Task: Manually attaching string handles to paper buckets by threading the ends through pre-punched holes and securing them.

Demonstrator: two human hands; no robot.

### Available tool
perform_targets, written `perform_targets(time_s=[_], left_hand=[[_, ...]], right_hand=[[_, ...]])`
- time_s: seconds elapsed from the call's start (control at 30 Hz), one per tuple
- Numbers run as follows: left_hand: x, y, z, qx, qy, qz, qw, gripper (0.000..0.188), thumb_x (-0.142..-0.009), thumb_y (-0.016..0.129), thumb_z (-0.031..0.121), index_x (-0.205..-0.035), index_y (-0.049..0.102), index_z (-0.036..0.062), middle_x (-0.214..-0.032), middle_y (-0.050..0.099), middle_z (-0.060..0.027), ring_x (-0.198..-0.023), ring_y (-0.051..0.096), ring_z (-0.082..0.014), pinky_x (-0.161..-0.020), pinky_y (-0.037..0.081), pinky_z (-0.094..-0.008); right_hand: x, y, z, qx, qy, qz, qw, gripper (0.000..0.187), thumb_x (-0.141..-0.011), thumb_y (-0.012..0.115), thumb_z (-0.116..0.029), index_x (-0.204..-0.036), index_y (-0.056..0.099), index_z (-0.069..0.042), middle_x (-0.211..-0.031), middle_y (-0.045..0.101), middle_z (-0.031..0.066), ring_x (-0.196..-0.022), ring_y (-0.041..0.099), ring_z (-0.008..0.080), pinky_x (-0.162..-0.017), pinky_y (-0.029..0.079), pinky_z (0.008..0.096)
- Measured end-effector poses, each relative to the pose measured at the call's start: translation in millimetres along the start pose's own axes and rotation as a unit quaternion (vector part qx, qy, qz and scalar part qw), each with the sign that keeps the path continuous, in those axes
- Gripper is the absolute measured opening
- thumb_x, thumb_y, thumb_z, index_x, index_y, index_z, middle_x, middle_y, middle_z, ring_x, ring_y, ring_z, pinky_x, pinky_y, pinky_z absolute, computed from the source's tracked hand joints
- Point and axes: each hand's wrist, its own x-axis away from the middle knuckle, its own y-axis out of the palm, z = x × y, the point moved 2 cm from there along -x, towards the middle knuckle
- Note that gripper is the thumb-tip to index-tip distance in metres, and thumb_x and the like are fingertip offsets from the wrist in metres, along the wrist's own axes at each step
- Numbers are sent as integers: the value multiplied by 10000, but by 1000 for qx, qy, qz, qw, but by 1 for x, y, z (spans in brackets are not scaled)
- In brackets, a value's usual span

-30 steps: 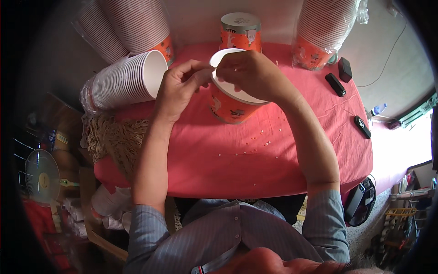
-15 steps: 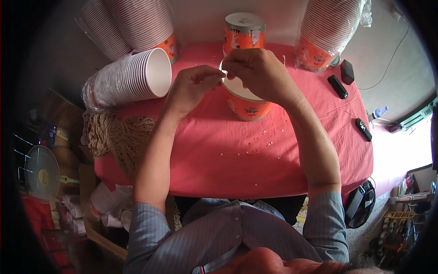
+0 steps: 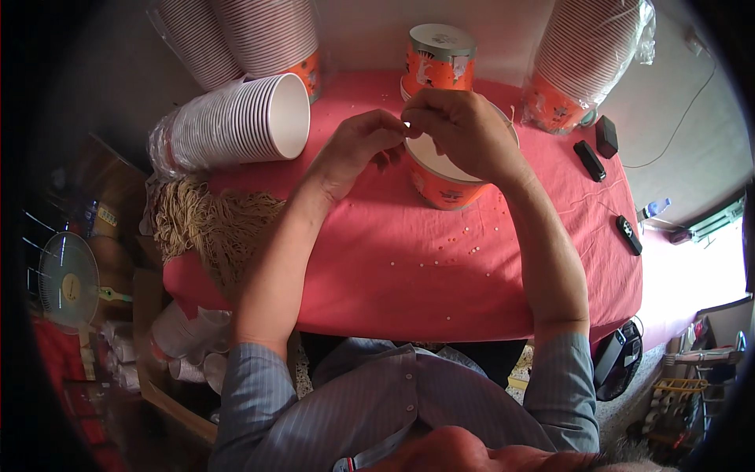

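An orange paper bucket with a white inside stands upright on the red-covered table, partly hidden under my hands. My left hand is at its left rim, thumb and forefinger pinched, the other fingers curled below. Over the opening, my right hand is closed, its fingertips meeting those of my left. What lies between the fingertips is too small to make out. A thin bit of string shows at the bucket's far right rim. Directly behind is an upside-down orange bucket.
A stack of white-rimmed buckets lies at left, with a beige bundle of strings in front. Tall wrapped stacks stand behind. Small pale and orange dots dot the cloth. Black objects lie at right.
The whole scene has shifted slightly right in the picture. My hands stay pinched together at the bucket's rim; the lower fingers of my left hand show more.
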Motion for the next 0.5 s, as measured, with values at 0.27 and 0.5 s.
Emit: perform_targets(time_s=[0.27,0.5], left_hand=[[0,-3,-2,-80,40,-1,996,125,-1068,683,150,-1131,742,59,-928,703,-12,-813,644,-93,-724,516,-267],[-1,-7,-2,-198,158,-26,967,211,-1041,741,110,-1244,769,60,-1138,723,-24,-955,662,-111,-808,543,-273]], right_hand=[[2,-10,-11,9,34,-42,999,173,-1020,690,-182,-1022,799,-49,-855,790,80,-804,774,218,-756,592,372],[6,-19,-4,16,-35,-41,998,164,-971,771,-234,-1020,814,-84,-829,792,83,-781,775,224,-725,584,381]])
